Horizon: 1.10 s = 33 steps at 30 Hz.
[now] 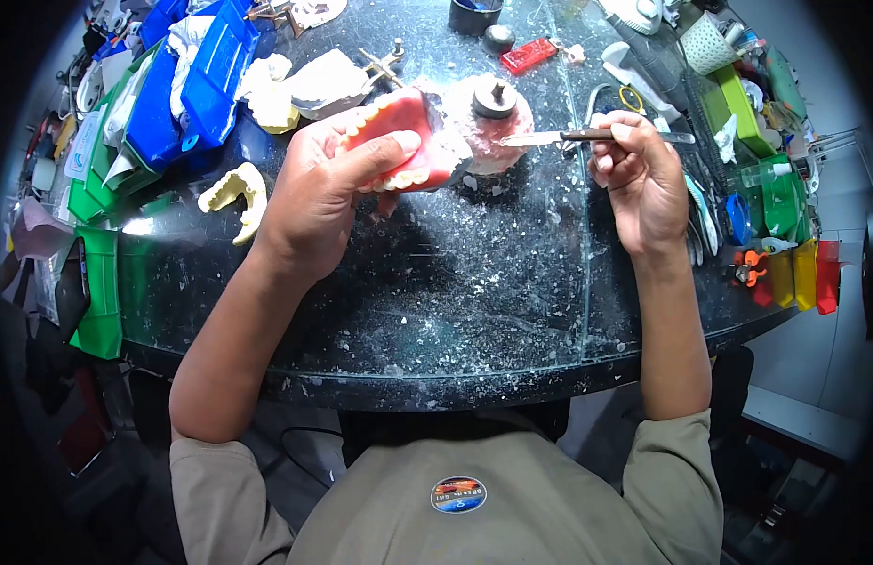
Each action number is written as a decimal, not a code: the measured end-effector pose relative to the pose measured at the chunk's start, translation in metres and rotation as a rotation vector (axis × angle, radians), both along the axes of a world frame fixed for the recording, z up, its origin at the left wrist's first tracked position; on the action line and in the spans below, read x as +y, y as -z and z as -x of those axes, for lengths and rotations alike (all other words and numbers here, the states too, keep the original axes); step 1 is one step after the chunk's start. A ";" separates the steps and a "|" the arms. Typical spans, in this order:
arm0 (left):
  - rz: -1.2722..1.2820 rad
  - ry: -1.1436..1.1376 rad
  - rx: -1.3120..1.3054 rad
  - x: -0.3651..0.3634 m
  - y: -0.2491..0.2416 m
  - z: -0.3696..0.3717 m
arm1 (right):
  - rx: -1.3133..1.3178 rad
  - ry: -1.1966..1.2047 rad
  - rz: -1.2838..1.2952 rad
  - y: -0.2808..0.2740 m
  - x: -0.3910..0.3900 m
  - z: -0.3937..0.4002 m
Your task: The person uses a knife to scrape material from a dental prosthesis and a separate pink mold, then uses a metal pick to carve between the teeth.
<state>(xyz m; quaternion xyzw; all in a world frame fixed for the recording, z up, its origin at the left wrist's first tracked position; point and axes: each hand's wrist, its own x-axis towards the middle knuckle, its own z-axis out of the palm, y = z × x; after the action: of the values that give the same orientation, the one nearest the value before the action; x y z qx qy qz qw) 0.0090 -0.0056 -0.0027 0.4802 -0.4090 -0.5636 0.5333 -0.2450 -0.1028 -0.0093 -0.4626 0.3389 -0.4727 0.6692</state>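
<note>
Hard to see most of the left hand [314, 202], partly hidden behind the pink model with teeth [408, 111]. Hard to tell touching from near between the thin knife [585, 135] and the round pink lump [485, 132]. Gripping the model in the left hand, just left of the lump. Pinching the knife in the right hand [646, 184], well apart from the left.

Denture [399, 122] left of knife [577, 136], both above table [455, 311].
</note>
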 end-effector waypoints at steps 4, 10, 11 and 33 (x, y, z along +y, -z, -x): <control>-0.005 0.035 0.015 0.000 -0.001 -0.002 | -0.122 0.014 0.016 -0.006 0.001 -0.001; -0.027 0.014 0.035 0.000 0.000 0.000 | 0.081 0.151 0.513 -0.036 0.016 -0.019; -0.031 0.020 0.039 0.000 -0.001 -0.001 | 0.136 0.177 0.586 -0.037 0.019 -0.021; 0.042 0.041 -0.044 0.003 0.003 0.004 | 0.213 0.217 0.738 -0.040 0.027 -0.028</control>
<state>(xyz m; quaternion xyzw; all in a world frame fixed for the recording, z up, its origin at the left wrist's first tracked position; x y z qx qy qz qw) 0.0047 -0.0026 -0.0060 0.4728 -0.4421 -0.5550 0.5225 -0.2171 -0.0757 0.0308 -0.6798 0.2606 -0.5799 0.3655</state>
